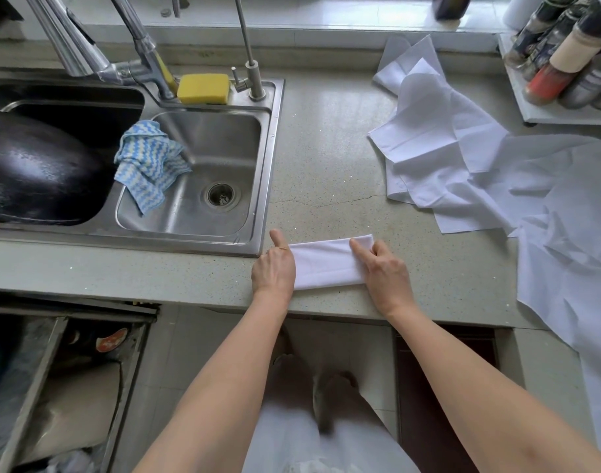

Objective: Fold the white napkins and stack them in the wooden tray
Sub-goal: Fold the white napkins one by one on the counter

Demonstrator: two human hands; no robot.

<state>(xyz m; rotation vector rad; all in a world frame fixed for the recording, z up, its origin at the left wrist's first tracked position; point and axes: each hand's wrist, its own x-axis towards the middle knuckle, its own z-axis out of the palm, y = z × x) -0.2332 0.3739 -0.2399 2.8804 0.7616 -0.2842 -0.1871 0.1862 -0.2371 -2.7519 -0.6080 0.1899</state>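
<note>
One head-worn wide-angle view looks steeply down from close above the counter [326,172], facing the window ledge; the sink [272,158] lies left, both forearms reaching in from below.

Napkins [326,264] white; sponge [203,87] yellow; cloth [149,163] blue-white zigzag stripes; counter [330,158] speckled grey-beige.

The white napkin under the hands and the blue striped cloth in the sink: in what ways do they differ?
The white napkin is plain, while the blue striped cloth has a blue and white zigzag pattern. The napkin is folded into a flat, narrow band; the cloth is crumpled. The napkin lies on the counter with the left hand and right hand pressing its ends; the cloth hangs untouched over the sink divider. Both are fabric.
</note>
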